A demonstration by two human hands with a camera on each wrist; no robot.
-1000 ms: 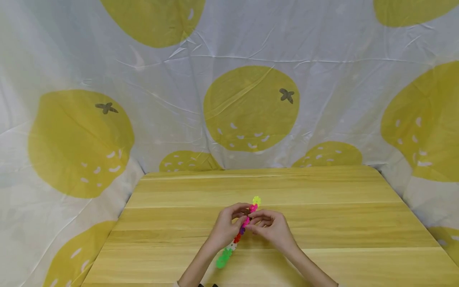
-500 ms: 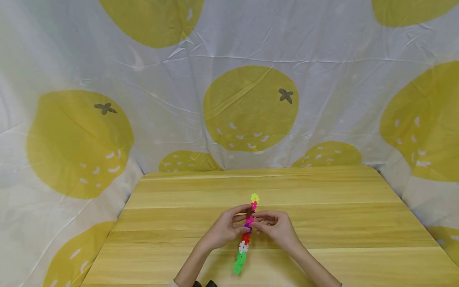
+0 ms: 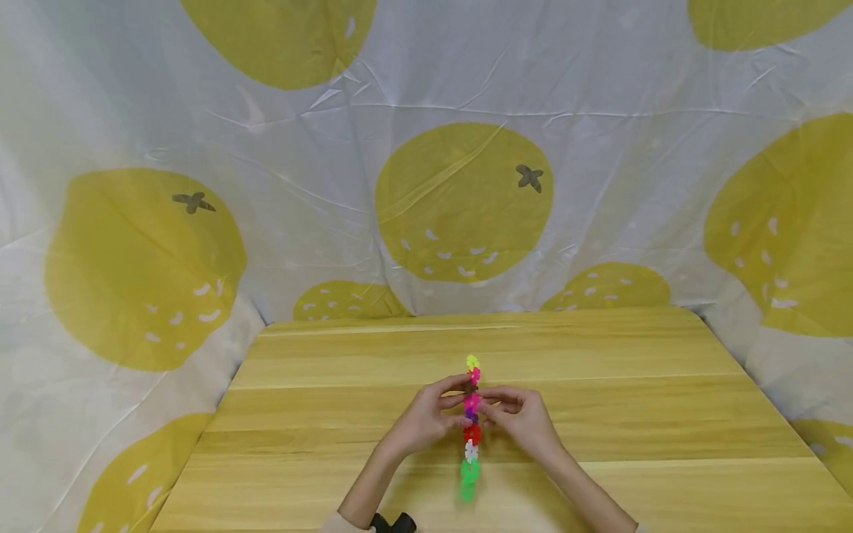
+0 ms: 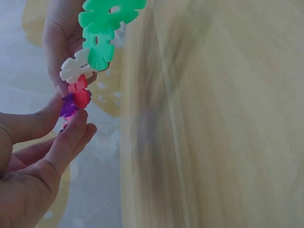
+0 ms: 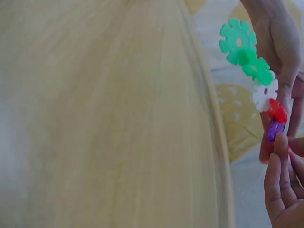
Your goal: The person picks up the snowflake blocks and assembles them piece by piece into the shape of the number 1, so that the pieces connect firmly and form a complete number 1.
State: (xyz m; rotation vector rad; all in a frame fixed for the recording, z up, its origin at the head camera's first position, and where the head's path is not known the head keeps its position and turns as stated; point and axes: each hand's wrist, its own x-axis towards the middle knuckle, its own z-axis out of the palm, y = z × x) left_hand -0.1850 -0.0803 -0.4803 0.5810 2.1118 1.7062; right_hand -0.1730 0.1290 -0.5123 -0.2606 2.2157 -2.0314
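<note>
A chain of interlocking plastic snowflake discs [image 3: 472, 433] is held up between both hands over the table. From its far end to its near end it runs yellow, pink, dark brown, pink, purple, red, white and green. My left hand [image 3: 426, 418] pinches it around the purple and brown discs from the left. From the right, my right hand [image 3: 526, 422] pinches near the pink and purple discs. The green discs [image 4: 99, 42] hang free at the near end, by the white disc [image 4: 76, 67]. In the right wrist view, fingers partly hide the purple disc [image 5: 275, 130].
The wooden table [image 3: 320, 414] spreads under and around the hands. Behind it hangs a white cloth [image 3: 600, 170] printed with yellow fruit. A black object [image 3: 395, 523] is at the left sleeve near the bottom edge.
The chain has swung from a slant to nearly straight away from me, its near green end moving right. Both hands have shifted slightly right, still pinching it.
</note>
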